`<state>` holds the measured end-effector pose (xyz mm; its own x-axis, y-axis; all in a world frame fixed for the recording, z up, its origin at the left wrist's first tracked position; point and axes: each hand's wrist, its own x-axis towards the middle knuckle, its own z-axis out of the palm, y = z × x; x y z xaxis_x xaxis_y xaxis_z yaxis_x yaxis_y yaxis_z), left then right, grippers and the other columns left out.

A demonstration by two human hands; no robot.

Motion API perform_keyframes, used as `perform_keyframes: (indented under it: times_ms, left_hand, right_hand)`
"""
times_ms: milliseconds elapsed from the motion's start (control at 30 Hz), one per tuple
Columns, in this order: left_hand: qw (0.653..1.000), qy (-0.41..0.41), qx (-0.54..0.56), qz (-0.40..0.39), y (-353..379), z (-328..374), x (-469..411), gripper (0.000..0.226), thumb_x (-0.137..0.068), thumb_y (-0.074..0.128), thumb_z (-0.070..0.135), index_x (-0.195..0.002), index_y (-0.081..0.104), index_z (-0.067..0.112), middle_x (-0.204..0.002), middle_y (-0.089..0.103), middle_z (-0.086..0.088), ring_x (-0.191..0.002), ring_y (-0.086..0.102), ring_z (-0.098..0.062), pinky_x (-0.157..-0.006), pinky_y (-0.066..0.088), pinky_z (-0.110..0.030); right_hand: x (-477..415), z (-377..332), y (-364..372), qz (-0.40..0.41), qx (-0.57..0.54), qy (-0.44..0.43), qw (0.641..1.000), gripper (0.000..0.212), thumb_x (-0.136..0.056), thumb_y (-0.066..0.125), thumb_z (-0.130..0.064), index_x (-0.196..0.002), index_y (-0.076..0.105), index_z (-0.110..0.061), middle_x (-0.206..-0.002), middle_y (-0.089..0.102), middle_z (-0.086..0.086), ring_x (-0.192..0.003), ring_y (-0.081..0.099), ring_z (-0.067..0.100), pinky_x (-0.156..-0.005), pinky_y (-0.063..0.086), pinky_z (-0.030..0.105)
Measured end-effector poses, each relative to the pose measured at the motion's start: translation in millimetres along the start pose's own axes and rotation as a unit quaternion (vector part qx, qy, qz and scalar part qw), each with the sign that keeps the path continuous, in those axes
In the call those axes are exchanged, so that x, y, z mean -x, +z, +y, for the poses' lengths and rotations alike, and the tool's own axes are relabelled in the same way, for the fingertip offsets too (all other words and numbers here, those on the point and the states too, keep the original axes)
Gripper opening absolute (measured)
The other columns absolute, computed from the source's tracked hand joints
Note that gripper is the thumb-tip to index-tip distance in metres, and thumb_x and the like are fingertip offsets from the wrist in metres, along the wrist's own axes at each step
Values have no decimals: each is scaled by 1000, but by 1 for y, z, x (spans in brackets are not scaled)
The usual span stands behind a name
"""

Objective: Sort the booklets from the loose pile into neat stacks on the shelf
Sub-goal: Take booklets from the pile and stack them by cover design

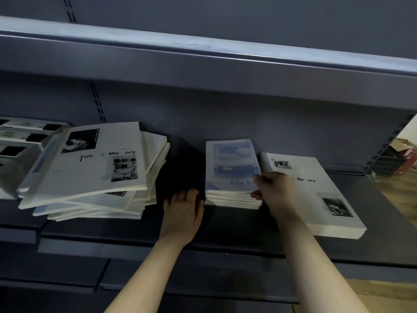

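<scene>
A loose, crooked pile of white "Time & Memory" booklets lies on the dark shelf at the left. A neat stack of small blue "fine Day" booklets stands in the middle. To its right is a squared stack of white "Time & Memory" booklets. My left hand rests flat on the shelf, fingers against the blue stack's left front corner. My right hand grips the blue stack's right front corner, thumb at the edge and fingers on the top cover.
Another row of white booklets lies at the far left. An upper shelf overhangs the stacks. Bare shelf shows between the loose pile and the blue stack. A wooden floor and a cardboard box appear at the right.
</scene>
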<state>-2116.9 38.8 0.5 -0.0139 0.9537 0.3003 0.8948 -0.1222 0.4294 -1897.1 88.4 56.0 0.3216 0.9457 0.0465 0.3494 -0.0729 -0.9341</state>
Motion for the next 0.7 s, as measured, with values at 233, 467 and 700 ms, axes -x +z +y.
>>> perform_keyframes:
  times_ms: [233, 467, 700]
  left_hand:
    - [1000, 0, 0, -1, 1, 1, -1, 29, -97, 39, 35, -122, 50, 25, -122, 59, 0, -115, 50, -21, -97, 33, -38]
    - [1000, -1, 4, -5, 1, 0, -2, 29, -97, 38, 35, -121, 50, 25, -123, 58, 0, -116, 49, -21, -97, 32, -37]
    - [1000, 2, 9, 2, 1, -1, -3, 27, -97, 39, 35, -119, 51, 25, -121, 59, 1, -115, 50, -20, -96, 32, -36]
  right_hand:
    - [4, -1, 1, 14, 204, -78, 976, 23, -90, 57, -24, -74, 66, -12, -57, 61, -2, -49, 57, 9, -44, 37, 20]
    - [1, 3, 0, 6, 195, -57, 979, 20, -90, 57, -24, -78, 67, -12, -60, 62, -2, -50, 60, 11, -44, 37, 18]
    - [5, 4, -2, 36, 224, -83, 970, 24, -91, 57, -25, -76, 65, -9, -58, 54, -3, -49, 48, 3, -43, 32, 19]
